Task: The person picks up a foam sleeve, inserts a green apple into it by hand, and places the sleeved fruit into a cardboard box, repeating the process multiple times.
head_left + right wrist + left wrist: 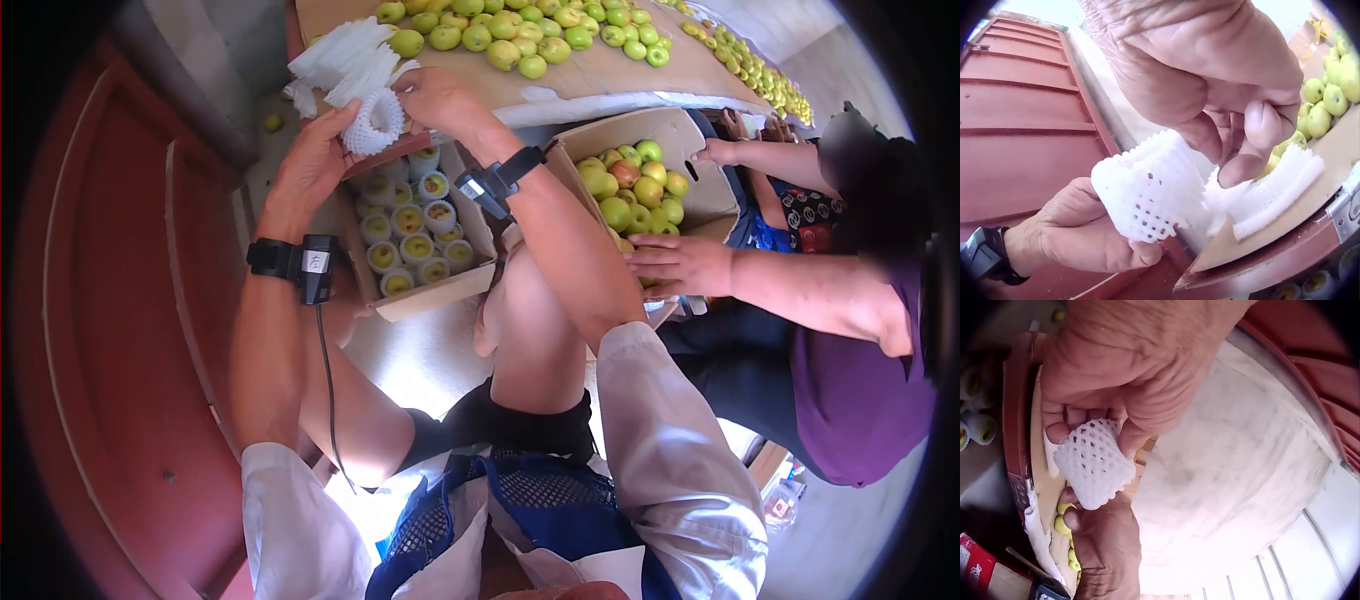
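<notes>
My left hand (pixel 318 160) holds a white foam net sleeve (pixel 374 122) between thumb and fingers. The sleeve's mouth gapes in the head view, and no fruit shows in it. Close beside it is my right hand (pixel 1229 94), its fingers loosely curled with nothing visible between them. More white foam nets (pixel 1282 190) lie in a pile at the table edge, just beyond my right fingertips. Below my hands a cardboard box (pixel 437 292) contains rows of apples (pixel 412 219), each in a foam net.
Loose green-yellow apples (pixel 510 35) spread over the cardboard-covered table (pixel 590 88). To the right another person (pixel 860 370) has hands at a second cardboard box (pixel 707 150) of loose apples. A red metal door (pixel 120 300) stands close on my left.
</notes>
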Demonstrator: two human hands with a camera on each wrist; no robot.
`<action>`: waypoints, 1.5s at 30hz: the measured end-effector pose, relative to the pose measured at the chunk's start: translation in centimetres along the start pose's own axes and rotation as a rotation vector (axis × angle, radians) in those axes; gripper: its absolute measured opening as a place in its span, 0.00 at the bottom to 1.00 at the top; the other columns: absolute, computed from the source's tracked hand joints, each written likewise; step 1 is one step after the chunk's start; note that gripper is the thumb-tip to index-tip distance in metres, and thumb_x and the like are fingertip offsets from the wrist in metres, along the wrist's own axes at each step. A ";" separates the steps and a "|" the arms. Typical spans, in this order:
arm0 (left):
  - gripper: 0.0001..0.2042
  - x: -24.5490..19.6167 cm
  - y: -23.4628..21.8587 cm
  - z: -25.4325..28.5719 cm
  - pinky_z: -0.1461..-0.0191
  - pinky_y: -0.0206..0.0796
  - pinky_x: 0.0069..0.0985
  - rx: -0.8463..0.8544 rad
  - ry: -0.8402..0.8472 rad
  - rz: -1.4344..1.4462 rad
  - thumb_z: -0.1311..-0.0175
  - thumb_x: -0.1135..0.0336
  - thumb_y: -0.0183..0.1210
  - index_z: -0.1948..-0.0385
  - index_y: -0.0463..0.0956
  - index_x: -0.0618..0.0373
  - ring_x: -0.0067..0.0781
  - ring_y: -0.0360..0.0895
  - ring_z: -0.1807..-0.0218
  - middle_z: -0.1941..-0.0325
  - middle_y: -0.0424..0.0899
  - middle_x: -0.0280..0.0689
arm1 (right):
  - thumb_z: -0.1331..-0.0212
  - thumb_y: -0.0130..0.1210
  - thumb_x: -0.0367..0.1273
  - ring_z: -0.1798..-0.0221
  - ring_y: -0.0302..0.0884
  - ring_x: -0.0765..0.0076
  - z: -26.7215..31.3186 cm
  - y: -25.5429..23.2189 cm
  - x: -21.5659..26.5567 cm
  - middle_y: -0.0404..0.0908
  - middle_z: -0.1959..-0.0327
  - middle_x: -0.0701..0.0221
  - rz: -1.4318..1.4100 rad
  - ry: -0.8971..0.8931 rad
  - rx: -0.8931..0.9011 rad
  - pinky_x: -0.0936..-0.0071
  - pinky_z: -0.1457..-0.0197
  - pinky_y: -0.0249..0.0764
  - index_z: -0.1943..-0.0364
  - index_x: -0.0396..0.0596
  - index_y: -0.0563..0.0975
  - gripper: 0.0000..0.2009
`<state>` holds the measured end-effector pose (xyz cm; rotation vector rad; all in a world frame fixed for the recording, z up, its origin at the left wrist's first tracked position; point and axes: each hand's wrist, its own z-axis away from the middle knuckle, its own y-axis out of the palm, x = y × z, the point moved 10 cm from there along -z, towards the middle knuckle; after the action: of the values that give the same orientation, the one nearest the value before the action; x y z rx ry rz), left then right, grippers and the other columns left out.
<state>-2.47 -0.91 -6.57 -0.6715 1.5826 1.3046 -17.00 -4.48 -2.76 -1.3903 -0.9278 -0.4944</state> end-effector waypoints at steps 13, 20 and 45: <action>0.16 -2.3 2.4 0.3 0.38 0.70 0.33 0.027 0.161 0.298 0.24 0.64 0.55 0.40 0.72 0.60 0.28 0.77 0.44 0.45 0.81 0.35 | 0.39 0.49 0.29 0.67 0.82 0.79 5.9 -8.1 0.1 0.86 0.65 0.70 -0.117 0.027 0.001 0.82 0.70 0.64 0.46 0.48 0.80 0.18; 0.16 -3.3 2.4 0.4 0.36 0.69 0.38 0.057 0.209 0.376 0.25 0.66 0.55 0.41 0.71 0.62 0.32 0.78 0.45 0.48 0.81 0.38 | 0.34 0.52 0.32 0.72 0.75 0.83 8.8 -13.7 -0.2 0.84 0.67 0.72 -0.181 -0.024 -0.085 0.85 0.73 0.60 0.46 0.47 0.81 0.15; 0.20 -5.1 0.8 -0.2 0.27 0.58 0.44 -0.178 0.274 0.529 0.28 0.68 0.58 0.38 0.68 0.63 0.39 0.69 0.31 0.34 0.74 0.41 | 0.39 0.59 0.37 0.68 0.80 0.83 -4.8 -19.6 -7.7 0.85 0.65 0.72 0.035 0.070 -0.184 0.82 0.71 0.66 0.47 0.47 0.80 0.17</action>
<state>-1.15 -1.61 -1.59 -0.5757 1.9684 1.8167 -35.42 -13.90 3.43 -1.5423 -0.8153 -0.6102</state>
